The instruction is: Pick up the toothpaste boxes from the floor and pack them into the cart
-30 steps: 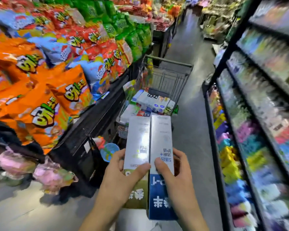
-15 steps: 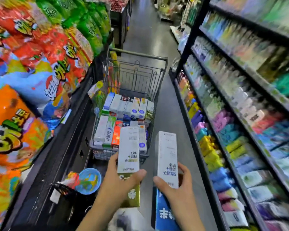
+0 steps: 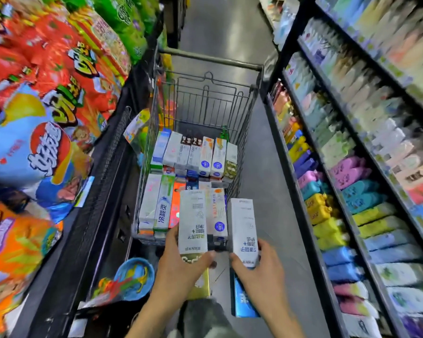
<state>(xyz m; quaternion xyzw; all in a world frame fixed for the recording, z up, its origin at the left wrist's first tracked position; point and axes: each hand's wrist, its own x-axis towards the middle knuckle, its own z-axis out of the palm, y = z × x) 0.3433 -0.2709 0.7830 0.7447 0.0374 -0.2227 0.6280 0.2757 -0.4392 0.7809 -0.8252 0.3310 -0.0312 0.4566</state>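
Note:
My left hand grips a white toothpaste box with a gold end, held lengthwise over the near edge of the wire cart. My right hand grips a second white toothpaste box with a blue end, just right of the first and beside the cart's near right corner. Inside the cart lie several toothpaste boxes in two packed rows, white, green, orange and blue.
Snack bags fill the sloped display on the left, close against the cart. Shelves of wrapped goods line the right side. A blue toy pack hangs low on the left. The grey aisle floor runs ahead between them.
I have come closer to the cart. Both hands have carried their boxes forward and apart; the left box now hangs over the cart's near row.

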